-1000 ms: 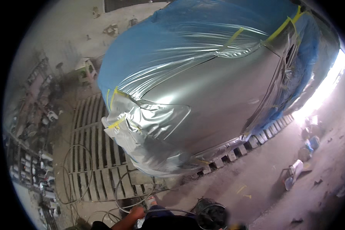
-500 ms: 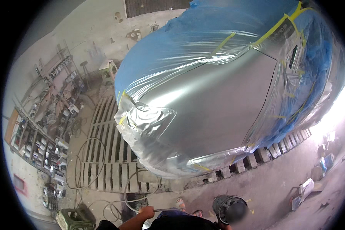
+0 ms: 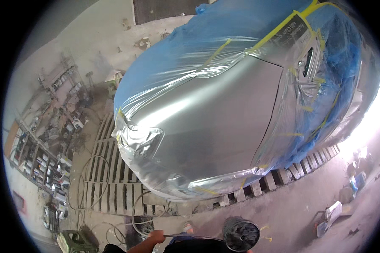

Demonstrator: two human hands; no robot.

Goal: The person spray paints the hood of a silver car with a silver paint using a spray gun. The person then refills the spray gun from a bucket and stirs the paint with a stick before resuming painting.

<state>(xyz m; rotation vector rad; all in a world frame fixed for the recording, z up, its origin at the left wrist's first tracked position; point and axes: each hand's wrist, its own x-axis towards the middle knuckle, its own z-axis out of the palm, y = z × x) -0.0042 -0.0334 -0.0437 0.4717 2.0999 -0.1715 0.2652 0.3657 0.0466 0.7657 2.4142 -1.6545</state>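
Note:
My left hand (image 3: 157,236), low in the middle, is closed round a thin grey hose (image 3: 190,235). The hose runs to the right across my body and loops down to the floor on the left. A sliver of my right hand (image 3: 250,251) shows at the bottom edge, its fingers hidden, just below a black round bucket (image 3: 241,234). Ahead stands a car wrapped in blue and clear plastic film (image 3: 164,55) with yellow tape (image 3: 278,31). A smooth silver-grey body panel (image 3: 215,122) is left bare between the film, several steps' length from neither hand touching it.
Slatted floor grating (image 3: 101,168) lies left of and under the car. Cluttered shelves (image 3: 42,164) line the left wall. A green stool (image 3: 74,241) stands at the lower left, near loops of hose. Papers and containers (image 3: 331,215) lie on the right floor.
The view has shifted, so the car, the floor and the bucket appear further left. My left hand keeps its hold on the hose. Less of my right hand shows.

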